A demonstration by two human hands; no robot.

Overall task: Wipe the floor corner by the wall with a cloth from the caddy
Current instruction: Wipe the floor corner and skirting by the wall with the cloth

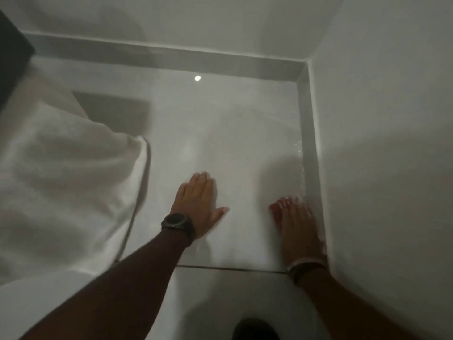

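Note:
My right hand (297,219) presses a red cloth (276,212) onto the white floor tile (235,148), right beside the skirting of the right wall (309,143). Only a small part of the cloth shows at my fingertips; the rest is under the hand. My left hand (199,204) lies flat on the tile with fingers apart, holding nothing, a dark watch on its wrist. The floor corner (302,67) where two walls meet is further ahead. The image is blurred. No caddy is in view.
White bedding (63,182) hangs down to the floor on the left, with a dark piece of furniture (12,57) above it. A grout line (230,268) crosses the floor near my wrists. A dark shape (255,330) sits at the bottom edge.

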